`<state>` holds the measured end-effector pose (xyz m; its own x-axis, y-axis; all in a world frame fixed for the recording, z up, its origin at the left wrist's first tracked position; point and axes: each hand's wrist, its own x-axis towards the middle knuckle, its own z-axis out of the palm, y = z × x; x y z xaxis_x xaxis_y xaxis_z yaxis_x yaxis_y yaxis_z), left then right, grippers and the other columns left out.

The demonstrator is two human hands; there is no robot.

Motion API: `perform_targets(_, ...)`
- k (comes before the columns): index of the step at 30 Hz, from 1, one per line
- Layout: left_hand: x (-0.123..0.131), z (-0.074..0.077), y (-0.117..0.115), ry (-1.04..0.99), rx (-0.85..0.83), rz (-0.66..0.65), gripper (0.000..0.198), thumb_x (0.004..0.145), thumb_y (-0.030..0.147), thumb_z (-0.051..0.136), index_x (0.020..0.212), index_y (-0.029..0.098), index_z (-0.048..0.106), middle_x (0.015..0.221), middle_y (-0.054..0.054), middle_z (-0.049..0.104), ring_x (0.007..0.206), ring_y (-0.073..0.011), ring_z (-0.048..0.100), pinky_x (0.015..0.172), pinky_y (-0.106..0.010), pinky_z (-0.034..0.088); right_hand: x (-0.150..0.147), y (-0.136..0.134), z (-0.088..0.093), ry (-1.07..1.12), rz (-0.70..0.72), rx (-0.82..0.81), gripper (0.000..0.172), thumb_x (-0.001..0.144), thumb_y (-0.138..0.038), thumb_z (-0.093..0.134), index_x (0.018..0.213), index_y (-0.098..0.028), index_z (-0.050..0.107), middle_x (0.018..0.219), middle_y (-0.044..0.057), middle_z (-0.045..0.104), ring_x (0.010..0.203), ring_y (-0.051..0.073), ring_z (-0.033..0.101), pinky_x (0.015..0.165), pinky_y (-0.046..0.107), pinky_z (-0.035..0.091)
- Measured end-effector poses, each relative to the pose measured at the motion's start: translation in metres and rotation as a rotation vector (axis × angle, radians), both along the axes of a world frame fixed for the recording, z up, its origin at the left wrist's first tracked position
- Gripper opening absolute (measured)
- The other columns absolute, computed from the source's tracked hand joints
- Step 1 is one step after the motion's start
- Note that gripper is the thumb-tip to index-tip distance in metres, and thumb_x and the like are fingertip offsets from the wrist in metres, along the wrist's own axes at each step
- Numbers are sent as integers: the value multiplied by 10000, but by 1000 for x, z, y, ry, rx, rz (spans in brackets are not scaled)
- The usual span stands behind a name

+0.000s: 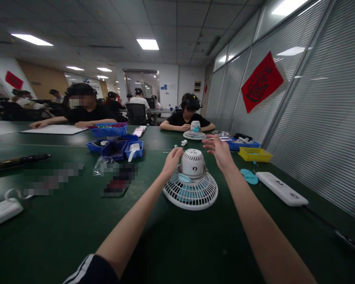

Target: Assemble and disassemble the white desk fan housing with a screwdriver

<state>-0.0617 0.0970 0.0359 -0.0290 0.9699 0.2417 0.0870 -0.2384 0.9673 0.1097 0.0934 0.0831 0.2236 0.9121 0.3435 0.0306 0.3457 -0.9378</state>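
In front of me a white fan head (194,162) lies face down on the green table, its round grille (192,199) underneath and light-blue blades showing through the bars. My left hand (173,161) is at the left side of the motor housing, fingers stretched out; whether they touch it I cannot tell. To the right of the housing, apart from it, my right hand (217,150) is raised with its fingers spread and nothing in them. A light-blue disc (249,176) and a white fan base (281,188) with a dark cable lie farther right.
Blue bins (114,149) with parts stand at the back left, near a plastic bag (105,166) and a phone (120,180). At the right are a yellow tray (254,154) and another blue bin (244,144). Across the table a co-worker handles a similar fan (195,132).
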Motion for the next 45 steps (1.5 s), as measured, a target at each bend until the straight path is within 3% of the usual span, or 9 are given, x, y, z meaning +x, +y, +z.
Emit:
perform_targets(4, 11, -5, -10, -29, 39, -69, 409, 865, 334, 501, 1221, 135, 526, 1249, -117, 590, 1142, -211, 550, 926, -270, 434, -8, -6, 12, -12, -58, 81, 468, 876, -553, 425, 910, -136, 632, 892, 119, 718, 701, 141, 646, 529, 208, 411)
perform_targets(9, 19, -15, -11, -93, 62, -97, 518, 818, 319, 576, 1287, 144, 439, 1316, -136, 525, 1176, -232, 526, 985, -322, 408, -9, -7, 6, -78, -90, 64, 392, 888, -463, 459, 889, -120, 650, 828, 109, 724, 656, 135, 635, 542, 213, 421)
perform_targets(15, 22, -26, -16, -78, 201, -19, 414, 828, 311, 505, 1216, 169, 472, 1312, -113, 510, 1263, -240, 442, 1089, -395, 304, -11, -15, 11, -318, -112, 39, 342, 909, -372, 441, 843, -127, 671, 795, 88, 730, 617, 122, 636, 602, 229, 452)
perform_targets(22, 33, -27, -36, -14, 184, 113, 560, 785, 330, 552, 1299, 187, 385, 1348, -111, 416, 1301, -243, 386, 1106, -367, 278, -7, -29, 24, -445, -116, 66, 363, 915, -379, 466, 723, -131, 648, 664, 75, 700, 566, 126, 634, 590, 233, 475)
perform_targets(28, 36, -23, -32, 26, 140, 143, 645, 730, 296, 616, 1322, 183, 387, 1361, -120, 393, 1333, -248, 347, 1134, -371, 234, -12, -37, 31, -419, -116, 118, 489, 918, -509, 412, 661, -135, 593, 582, 64, 653, 481, 105, 597, 519, 203, 455)
perform_targets(32, 36, -23, -25, -10, 76, 141, 751, 672, 300, 698, 1346, 182, 390, 1388, -133, 392, 1328, -265, 366, 1123, -377, 263, -14, -42, 34, -460, -141, 158, 538, 892, -593, 386, 663, -144, 575, 586, 64, 654, 460, 106, 587, 504, 206, 453)
perform_targets(41, 31, -22, -24, -112, 92, -16, 822, 579, 245, 780, 1315, 181, 417, 1313, -114, 525, 1217, -258, 497, 1048, -388, 371, -8, -44, 32, -732, -271, 137, 415, 933, -428, 412, 648, -173, 573, 557, 39, 648, 496, 135, 610, 562, 234, 453)
perform_targets(45, 31, -19, -26, -172, 52, -5, 699, 686, 307, 710, 1309, 153, 432, 1333, -137, 516, 1233, -262, 492, 1050, -380, 371, -8, -48, 34, -734, -281, 127, 426, 932, -438, 414, 645, -169, 578, 559, 37, 650, 474, 126, 601, 562, 234, 454)
